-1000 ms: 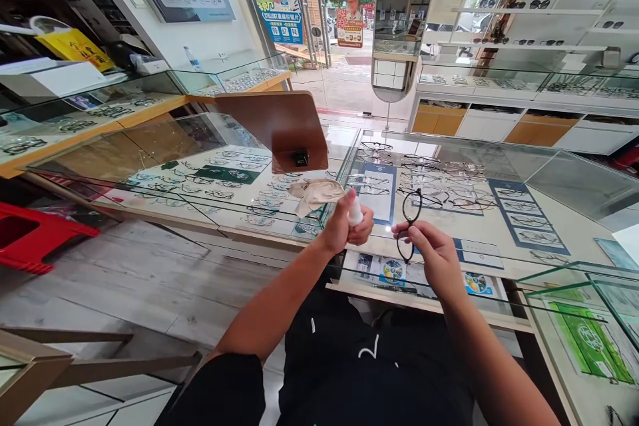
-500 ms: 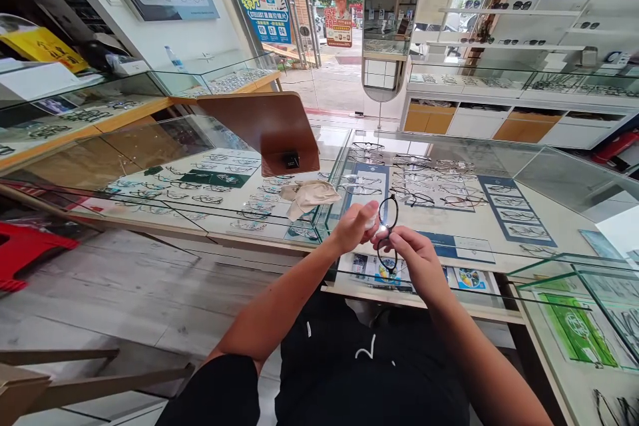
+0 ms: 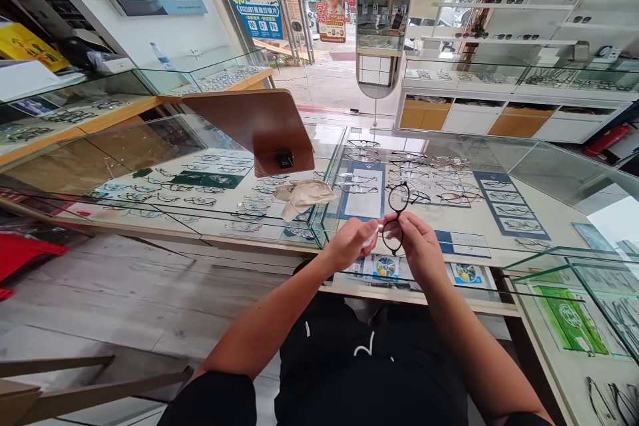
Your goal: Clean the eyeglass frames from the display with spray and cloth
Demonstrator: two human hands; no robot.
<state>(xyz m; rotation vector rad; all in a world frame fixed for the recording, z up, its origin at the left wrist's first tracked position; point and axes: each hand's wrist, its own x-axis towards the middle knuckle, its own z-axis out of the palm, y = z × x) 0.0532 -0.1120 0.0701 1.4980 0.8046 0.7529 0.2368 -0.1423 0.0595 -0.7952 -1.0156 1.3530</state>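
A pair of round black-rimmed eyeglasses (image 3: 398,198) is held on end over the glass counter, one lens above the other. My right hand (image 3: 420,243) pinches it around the bridge. To its left, my left hand (image 3: 350,241) is closed on a small white wipe (image 3: 370,235), its fingertips close to the bridge and lower lens. Whether those fingertips touch the glasses I cannot tell. A crumpled beige cloth (image 3: 305,198) lies on the counter beyond my left hand.
Under the glass top (image 3: 429,146) lie several rows of eyeglasses. A brown tilted panel (image 3: 259,126) stands at the back left. On the right is a glass case holding a green packet (image 3: 569,319). A tall mirror (image 3: 382,26) rises behind the counter.
My left hand has drawn back from the upper lens, lower and slightly to the left. The glasses have turned a little, so both lenses face me more fully. The view has shifted slightly.
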